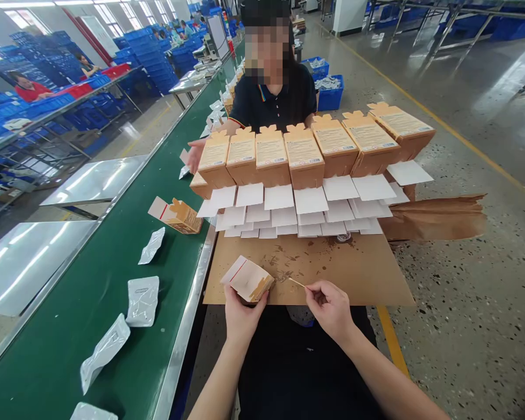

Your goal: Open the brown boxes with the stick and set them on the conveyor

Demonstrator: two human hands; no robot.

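My left hand [244, 315] is closed around a small brown and white carton [250, 280] with its white flap raised, at the near left of the cardboard sheet [354, 268]. Between the fingers of my right hand [328, 306] is a thin swab stick [296, 282], its tip pointing left toward dark smudges on the cardboard. A gap separates the stick's tip from the carton. Behind both hands, brown cartons [306, 157] stand in a stacked row, white flaps [280, 197] hanging toward me.
On the left runs a green conveyor belt [109, 280] carrying silvery pouches [143, 300] and an open carton [181, 217]. Across the stack sits a person [284, 105], one hand [195, 153] by the belt. Brown paper [437, 219] juts out right.
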